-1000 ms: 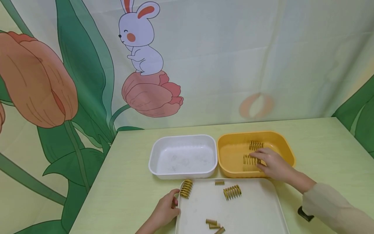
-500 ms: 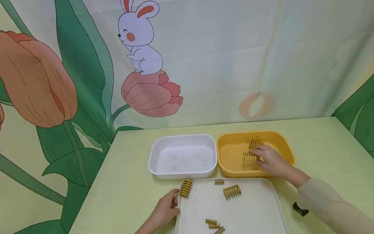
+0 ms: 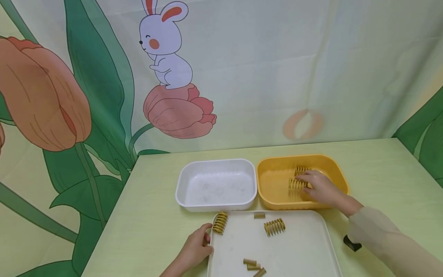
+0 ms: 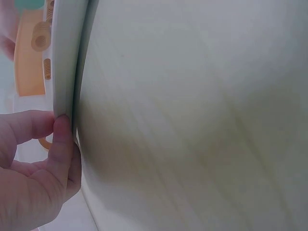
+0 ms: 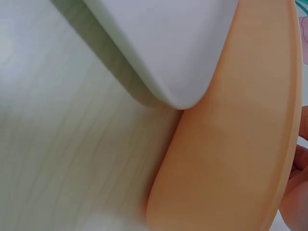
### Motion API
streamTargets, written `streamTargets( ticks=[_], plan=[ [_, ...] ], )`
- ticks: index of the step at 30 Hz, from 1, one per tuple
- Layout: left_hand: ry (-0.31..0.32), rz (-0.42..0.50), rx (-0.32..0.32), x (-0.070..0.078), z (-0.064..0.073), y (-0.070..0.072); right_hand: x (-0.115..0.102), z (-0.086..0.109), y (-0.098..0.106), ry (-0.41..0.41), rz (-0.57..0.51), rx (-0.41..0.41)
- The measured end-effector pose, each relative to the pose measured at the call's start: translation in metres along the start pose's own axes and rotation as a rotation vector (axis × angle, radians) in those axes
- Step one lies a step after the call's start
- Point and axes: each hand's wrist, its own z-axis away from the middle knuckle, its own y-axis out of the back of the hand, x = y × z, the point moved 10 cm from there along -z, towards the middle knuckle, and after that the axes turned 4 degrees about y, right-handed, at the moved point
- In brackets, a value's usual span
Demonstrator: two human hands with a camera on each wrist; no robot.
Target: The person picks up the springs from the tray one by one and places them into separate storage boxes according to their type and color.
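My right hand reaches into the yellow bin, pinching a large brass-coloured coil spring between thumb and fingers. Just behind it in the bin lies another large spring. The right wrist view has only the fingers' edge, behind the bin wall. At the left rim of the white tray, my left hand grips the edge with thumb and fingers, as the left wrist view shows too. One large spring lies in the tray corner by that hand, and another near the tray's back.
A white bin stands left of the yellow one, behind the tray. On the tray are a small spring near the back rim and a little group of small springs nearer the front. A printed cloth hangs behind the table.
My right hand has shifted slightly back within the yellow bin, bringing the spring closer to the one behind it. My left hand has stayed at the tray's edge.
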Motion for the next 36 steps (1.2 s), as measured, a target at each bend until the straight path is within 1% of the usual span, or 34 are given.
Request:
streamTargets(
  ticks=[7, 18, 28, 36],
  plan=[
    [0.001, -0.006, 0.005, 0.0, 0.0, 0.0, 0.01, -0.004, -0.006, -0.049, -0.022, -0.04],
    [0.002, -0.005, 0.002, 0.002, 0.001, 0.001, 0.014, -0.01, -0.015, -0.033, -0.057, -0.078],
    [-0.003, -0.018, 0.004, 0.003, 0.001, 0.002, 0.021, -0.013, -0.025, -0.081, -0.112, -0.136],
    [0.001, -0.021, 0.001, 0.002, 0.001, 0.001, 0.026, -0.015, -0.033, -0.086, -0.124, -0.157]
  ],
)
